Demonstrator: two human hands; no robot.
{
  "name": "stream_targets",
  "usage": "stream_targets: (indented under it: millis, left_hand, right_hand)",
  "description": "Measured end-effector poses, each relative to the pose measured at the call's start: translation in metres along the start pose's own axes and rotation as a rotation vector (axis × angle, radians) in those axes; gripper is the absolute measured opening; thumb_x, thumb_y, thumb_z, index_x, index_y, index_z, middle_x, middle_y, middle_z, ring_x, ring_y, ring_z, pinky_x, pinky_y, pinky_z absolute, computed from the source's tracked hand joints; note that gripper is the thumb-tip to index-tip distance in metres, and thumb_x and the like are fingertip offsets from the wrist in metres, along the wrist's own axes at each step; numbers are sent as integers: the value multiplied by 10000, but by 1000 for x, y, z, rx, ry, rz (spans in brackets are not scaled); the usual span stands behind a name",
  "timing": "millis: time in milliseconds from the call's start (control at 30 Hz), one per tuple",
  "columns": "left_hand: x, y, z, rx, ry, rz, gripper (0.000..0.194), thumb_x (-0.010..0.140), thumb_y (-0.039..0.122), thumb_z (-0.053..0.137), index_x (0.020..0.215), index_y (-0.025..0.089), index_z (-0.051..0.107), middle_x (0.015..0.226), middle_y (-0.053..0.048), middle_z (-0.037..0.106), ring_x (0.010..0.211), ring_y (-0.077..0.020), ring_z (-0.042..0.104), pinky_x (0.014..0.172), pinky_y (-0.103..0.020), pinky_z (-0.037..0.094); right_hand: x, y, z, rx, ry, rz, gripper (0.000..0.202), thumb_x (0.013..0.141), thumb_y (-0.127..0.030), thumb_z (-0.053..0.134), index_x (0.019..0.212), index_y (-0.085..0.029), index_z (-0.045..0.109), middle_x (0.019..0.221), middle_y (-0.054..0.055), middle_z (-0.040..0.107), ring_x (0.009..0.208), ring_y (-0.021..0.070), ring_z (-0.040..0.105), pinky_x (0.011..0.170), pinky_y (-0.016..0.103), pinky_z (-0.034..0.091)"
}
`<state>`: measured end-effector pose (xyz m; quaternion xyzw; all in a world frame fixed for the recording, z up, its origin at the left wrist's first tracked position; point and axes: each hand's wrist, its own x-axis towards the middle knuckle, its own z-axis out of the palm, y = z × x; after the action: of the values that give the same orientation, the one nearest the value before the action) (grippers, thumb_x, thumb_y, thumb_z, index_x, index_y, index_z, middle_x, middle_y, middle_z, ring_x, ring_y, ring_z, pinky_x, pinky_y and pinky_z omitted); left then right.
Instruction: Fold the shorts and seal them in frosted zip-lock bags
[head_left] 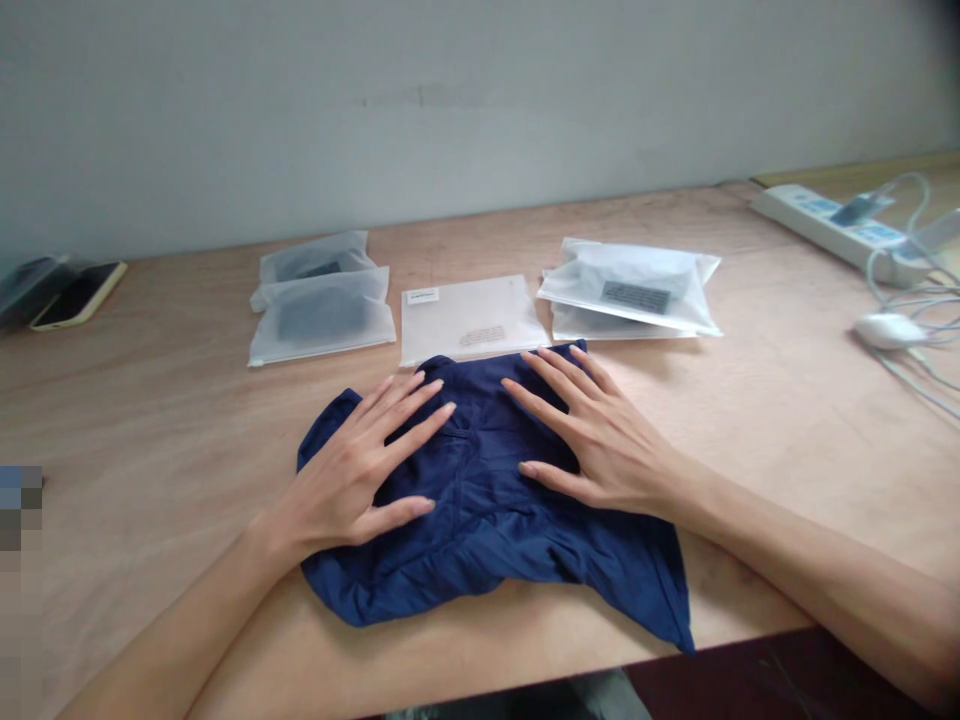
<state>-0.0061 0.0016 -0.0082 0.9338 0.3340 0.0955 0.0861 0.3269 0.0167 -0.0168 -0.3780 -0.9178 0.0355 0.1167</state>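
Head view: we see blue cloth point(480, 490) on the table point(150, 430), beside a white bag point(472, 315).
Left hand point(356, 465): fingers spread, on the cloth.
Right hand point(604, 440): fingers spread there too.

- Blue garment point(480, 470): thin, soft-looking cloth, mostly matt, creased.
- Counter point(135, 420): smooth, grained wood with a faint sheen.
- Bags at 11 point(330, 310), 12 point(469, 320) and 1 o'clock point(637, 265) from the garment: frosted, translucent plastic, slightly shiny on the folds.
- Phone point(88, 293), 10 o'clock: dark, smooth, glass-like screen.
- Power strip point(817, 225), 2 o'clock: smooth white plastic.
- Wall point(480, 120), 12 o'clock: matt, lightly scuffed.
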Motion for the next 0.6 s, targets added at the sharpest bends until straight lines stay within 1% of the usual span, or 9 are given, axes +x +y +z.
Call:
stream_targets:
  millis: [67,133,167,200,267,400,467,533,600]
  left_hand:
    - [0,3,-4,-51,-65,73,966,912,767,544,1668,273,202,1736,-100,171,1591,-417,175,1292,-644,121]
    - [-1,6,-4,-59,-130,101,1090,805,869,583,1663,310,211,1739,-95,153,1587,-442,169,1281,-678,92]
    - [-1,7,-4,-55,-152,101,1132,762,896,599,1660,324,214,1741,-94,139,1586,-452,159,1273,-694,80]
    - [-1,8,-3,-51,-162,100,1155,734,909,613,1657,337,219,1742,-92,127,1586,-462,146,1266,-709,71]
    - [-1,7,-2,-48,-163,98,1168,708,907,643,1651,354,233,1743,-85,124,1586,-473,126,1254,-729,60]
    - [-1,5,-3,-59,-156,104,1194,681,903,672,1649,354,239,1740,-86,137,1583,-480,128,1250,-737,59]
    - [-1,4,-4,-55,-165,101,1185,697,914,642,1653,350,225,1744,-85,111,1587,-478,107,1252,-731,56]
    - [-1,5,-3,-37,-185,86,1092,783,890,576,1657,356,198,1749,-74,79,1596,-458,77,1258,-716,55]
    - [-1,6,-1,-10,-202,67,976,879,830,521,1661,364,169,1751,-65,55,1604,-432,67,1266,-697,58]
  right_hand:
    - [-3,-6,-1,26,-18,2,927,924,-745,524,1661,-257,244,1721,190,195,1577,415,210,1246,675,168]
    - [-7,-11,-1,50,-46,-30,981,881,-806,533,1663,-301,223,1740,170,97,1579,463,142,1222,732,144]
    - [-8,-12,0,59,-58,-50,1002,861,-828,539,1663,-321,216,1745,157,54,1577,485,109,1209,757,129]
    - [-9,-12,1,66,-67,-66,1018,844,-843,548,1661,-338,211,1747,145,27,1573,502,90,1199,776,116]
    - [-8,-9,1,80,-82,-81,1053,815,-857,576,1658,-349,202,1748,128,28,1567,517,93,1192,788,108]
    - [-4,3,-2,100,-105,-119,1078,791,-853,613,1654,-343,218,1746,122,67,1571,501,108,1209,769,99]
    - [-2,7,-4,96,-120,-139,1069,801,-841,614,1655,-333,222,1744,135,51,1578,486,83,1215,759,86]
    - [-2,7,-5,87,-132,-140,1037,833,-809,607,1659,-322,212,1743,147,30,1583,474,57,1217,754,84]
    - [-3,4,-5,78,-124,-122,985,878,-761,591,1662,-308,205,1742,150,16,1585,465,38,1218,753,82]
